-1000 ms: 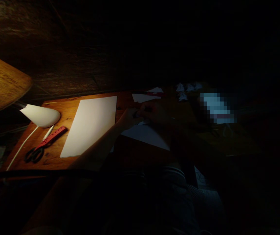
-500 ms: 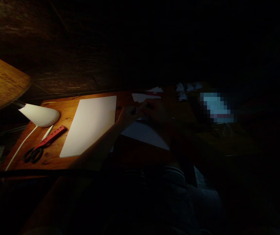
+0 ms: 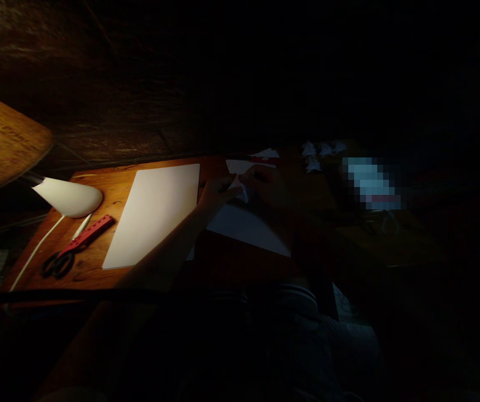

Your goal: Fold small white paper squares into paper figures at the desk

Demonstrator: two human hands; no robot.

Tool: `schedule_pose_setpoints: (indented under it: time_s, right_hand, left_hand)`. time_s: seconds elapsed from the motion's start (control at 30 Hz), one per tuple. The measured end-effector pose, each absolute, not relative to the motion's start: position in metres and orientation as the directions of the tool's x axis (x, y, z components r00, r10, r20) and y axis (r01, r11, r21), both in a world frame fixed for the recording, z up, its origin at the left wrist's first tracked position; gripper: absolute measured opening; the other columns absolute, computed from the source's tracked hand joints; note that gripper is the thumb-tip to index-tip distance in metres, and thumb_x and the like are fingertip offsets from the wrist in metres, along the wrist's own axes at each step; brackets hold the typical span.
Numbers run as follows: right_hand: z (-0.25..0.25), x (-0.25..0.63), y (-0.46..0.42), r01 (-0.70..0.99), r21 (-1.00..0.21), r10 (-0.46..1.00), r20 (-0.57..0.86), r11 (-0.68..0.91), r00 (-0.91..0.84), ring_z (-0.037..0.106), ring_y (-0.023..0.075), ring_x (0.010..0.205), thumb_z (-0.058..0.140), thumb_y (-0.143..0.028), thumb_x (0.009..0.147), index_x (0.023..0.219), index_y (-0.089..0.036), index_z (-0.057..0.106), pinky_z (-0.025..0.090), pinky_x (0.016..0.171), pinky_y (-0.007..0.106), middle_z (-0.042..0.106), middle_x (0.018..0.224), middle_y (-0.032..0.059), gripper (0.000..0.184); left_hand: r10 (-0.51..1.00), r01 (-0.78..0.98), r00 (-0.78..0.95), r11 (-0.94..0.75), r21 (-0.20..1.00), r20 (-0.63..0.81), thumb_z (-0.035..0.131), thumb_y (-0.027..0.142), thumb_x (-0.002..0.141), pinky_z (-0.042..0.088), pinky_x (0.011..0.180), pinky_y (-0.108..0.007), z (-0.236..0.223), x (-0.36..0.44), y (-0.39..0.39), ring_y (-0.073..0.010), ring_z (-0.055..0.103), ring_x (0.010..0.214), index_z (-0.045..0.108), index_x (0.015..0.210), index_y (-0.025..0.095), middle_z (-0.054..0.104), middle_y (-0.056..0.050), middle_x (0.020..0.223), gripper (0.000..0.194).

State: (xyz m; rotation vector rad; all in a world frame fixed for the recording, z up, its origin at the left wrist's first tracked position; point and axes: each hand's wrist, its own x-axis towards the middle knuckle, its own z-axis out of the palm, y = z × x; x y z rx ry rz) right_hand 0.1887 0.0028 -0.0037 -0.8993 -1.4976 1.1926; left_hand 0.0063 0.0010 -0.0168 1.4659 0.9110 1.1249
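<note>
Between my two hands is a small folded piece of white paper [image 3: 241, 188], pointed at the top. My left hand [image 3: 215, 192] pinches its left side, fingers closed. My right hand [image 3: 267, 186] grips it from the right, with the fingers bent and partly lost in the dark. Beneath the hands a white sheet [image 3: 250, 228] lies on the table, partly in shadow. A stack of white paper [image 3: 158, 215] rests left of my left hand, under the lamplight. Behind the hands lie some cut paper pieces [image 3: 248, 166].
At the left stand a lamp with a white base [image 3: 72, 198] and wooden shade [image 3: 5, 142]. Red-sheathed scissors [image 3: 82, 243] and a white pen [image 3: 82, 226] lie before it. Several folded paper shapes [image 3: 313, 163] sit at the back right, near a glowing, blurred-out screen [image 3: 371, 184].
The folded paper shows more now, its pointed shape standing out between my fingers. Both hands have shifted only slightly, the right one a little upward.
</note>
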Motion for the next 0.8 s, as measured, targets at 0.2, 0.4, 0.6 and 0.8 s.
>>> schedule_pose_setpoints:
  time_s: [0.2, 0.4, 0.6, 0.8]
  right_hand:
    - [-0.0064, 0.1869, 0.0043, -0.040, -0.969, 0.923, 0.246, 0.245, -0.297, 0.049, 0.0135, 0.071, 0.077, -0.075, 0.078, 0.073, -0.021, 0.061, 0.040, 0.065, 0.028, 0.058, 0.073, -0.0007, 0.057]
    - [-0.0068, 0.1874, 0.0024, -0.099, -0.969, 0.918, 0.247, 0.227, -0.309, 0.053, 0.0144, 0.073, 0.079, -0.070, 0.078, 0.077, -0.020, 0.063, 0.042, 0.067, 0.028, 0.062, 0.077, 0.0004, 0.052]
    - [-0.0125, 0.1901, 0.0079, 0.015, -0.962, 0.928, 0.260, 0.274, -0.266, 0.050, 0.0143, 0.071, 0.076, -0.066, 0.082, 0.075, -0.020, 0.063, 0.040, 0.063, 0.027, 0.060, 0.074, 0.0010, 0.048]
    - [-0.0131, 0.1882, 0.0085, 0.002, -0.961, 0.922, 0.265, 0.276, -0.282, 0.049, 0.0139, 0.071, 0.077, -0.064, 0.084, 0.072, -0.021, 0.060, 0.040, 0.064, 0.028, 0.058, 0.073, 0.0000, 0.048]
  left_hand:
    - [0.969, 0.040, 0.199, -0.155, 0.987, 0.144, 0.090, 0.045, 0.069, 0.033, 0.053, -0.020, -0.0195, 0.0042, 0.0014, -0.0079, 0.047, 0.055, 0.068, 0.068, 0.016, 0.056, 0.004, 0.058, 0.037]
    - [0.978, 0.092, 0.142, -0.169, 0.981, 0.155, 0.082, 0.032, 0.075, 0.032, 0.053, -0.021, -0.0186, 0.0044, 0.0002, -0.0083, 0.047, 0.057, 0.070, 0.069, 0.016, 0.058, 0.003, 0.061, 0.021]
    - [0.984, 0.051, 0.137, -0.121, 0.991, 0.113, 0.086, 0.036, 0.075, 0.030, 0.048, -0.021, -0.0165, 0.0054, -0.0005, -0.0082, 0.046, 0.052, 0.066, 0.066, 0.017, 0.055, 0.003, 0.058, 0.029]
    - [0.978, -0.012, 0.164, -0.129, 0.992, 0.129, 0.089, 0.044, 0.070, 0.033, 0.049, -0.021, -0.0165, 0.0059, -0.0009, -0.0082, 0.049, 0.053, 0.066, 0.068, 0.017, 0.058, 0.003, 0.060, 0.036]
